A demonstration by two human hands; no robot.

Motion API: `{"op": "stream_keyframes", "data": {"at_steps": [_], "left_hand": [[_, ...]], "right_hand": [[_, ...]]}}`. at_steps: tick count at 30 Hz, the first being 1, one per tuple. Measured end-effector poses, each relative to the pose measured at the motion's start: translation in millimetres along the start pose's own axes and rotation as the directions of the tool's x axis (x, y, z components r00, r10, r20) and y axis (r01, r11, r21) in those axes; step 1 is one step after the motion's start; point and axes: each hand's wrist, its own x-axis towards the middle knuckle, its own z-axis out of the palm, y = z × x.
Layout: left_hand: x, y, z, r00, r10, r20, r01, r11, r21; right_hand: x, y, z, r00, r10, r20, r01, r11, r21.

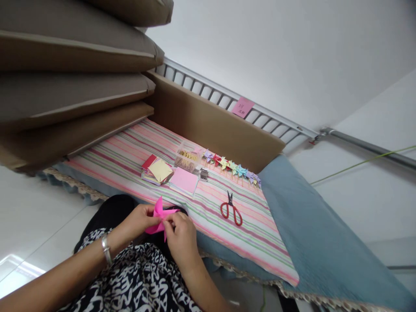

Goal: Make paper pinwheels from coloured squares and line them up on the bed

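Above my lap I hold a bright pink paper pinwheel (159, 211) with both hands. My left hand (143, 219) pinches its left side between thumb and fingers. The fingertips of my right hand (180, 232) are closed on the pinwheel near its centre; whether a pin sits there is too small to tell. Past my hands, on the striped cloth (208, 212), lie a stack of coloured paper squares (160, 170) and pink paper sheets (183, 180). Red-handled scissors (231, 210) rest to the right, blades pointing away.
A clear plastic box (187, 158) holds small sticks and gold-coloured bits. Beside it is a small container of dark pieces (203, 174). A row of finished pinwheels (232, 167) lies along the back. Large stacked cushions (74, 95) rise at left; a brown board (208, 119) stands behind.
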Motion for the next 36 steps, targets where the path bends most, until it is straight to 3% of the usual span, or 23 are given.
{"op": "stream_keyframes", "data": {"at_steps": [20,28,31,36], "left_hand": [[2,-2,-2,1.0,-0.014,-0.022,0.015,0.999,0.041],[4,-7,-4,0.999,-0.019,-0.028,0.022,0.993,0.117],[3,-8,-2,1.0,-0.016,0.023,0.012,0.99,0.143],[3,-15,-1,0.996,-0.004,0.093,-0.013,0.982,0.187]], "right_hand": [[3,-4,5,0.998,0.06,0.002,-0.06,0.998,0.008],[12,-6,-28,0.996,-0.036,-0.086,0.035,0.999,-0.021],[19,-4,-33,0.998,-0.03,0.05,0.031,0.999,-0.018],[24,1,-19,0.96,-0.006,0.279,-0.033,0.99,0.135]]}}
